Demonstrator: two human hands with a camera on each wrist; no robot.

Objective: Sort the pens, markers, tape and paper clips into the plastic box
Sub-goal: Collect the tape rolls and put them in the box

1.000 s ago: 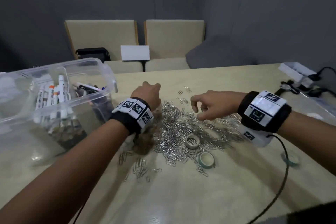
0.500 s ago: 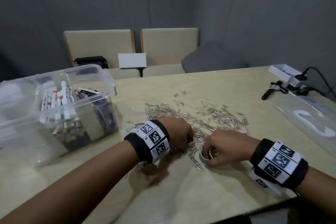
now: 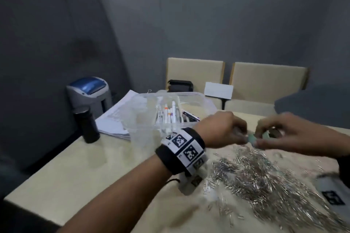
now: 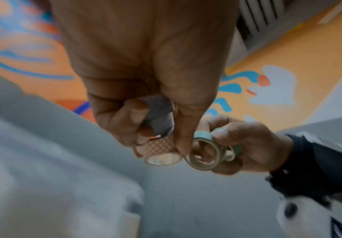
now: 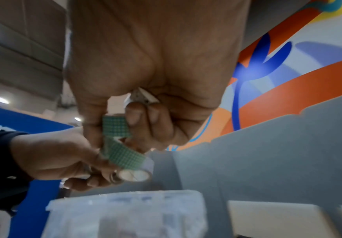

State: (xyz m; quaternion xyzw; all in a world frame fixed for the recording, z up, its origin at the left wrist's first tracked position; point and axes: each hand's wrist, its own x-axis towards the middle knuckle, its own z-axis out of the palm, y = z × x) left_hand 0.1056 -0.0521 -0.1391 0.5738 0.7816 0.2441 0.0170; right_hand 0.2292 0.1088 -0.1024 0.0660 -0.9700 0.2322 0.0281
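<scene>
Both hands are raised above the table and meet just right of the clear plastic box (image 3: 197,98), which holds markers (image 3: 171,111). My left hand (image 3: 241,136) pinches a grey tape roll (image 4: 158,112) and a peach patterned tape roll (image 4: 159,149). My right hand (image 3: 262,138) grips green tape rolls (image 5: 123,151), also seen as green tape rolls (image 4: 206,154), with a small white roll (image 5: 141,97) tucked against its palm. The rolls of the two hands touch. A wide pile of silver paper clips (image 3: 265,179) lies on the table below and to the right.
A black bottle (image 3: 87,125), a stack of papers (image 3: 117,119) and a grey-blue machine (image 3: 89,91) stand at the table's left end. Two beige chairs (image 3: 195,73) are behind the table, under grey partition walls.
Both hands have lifted off the table with tape rolls and come together beside the box. The head view has swung up and to the left.
</scene>
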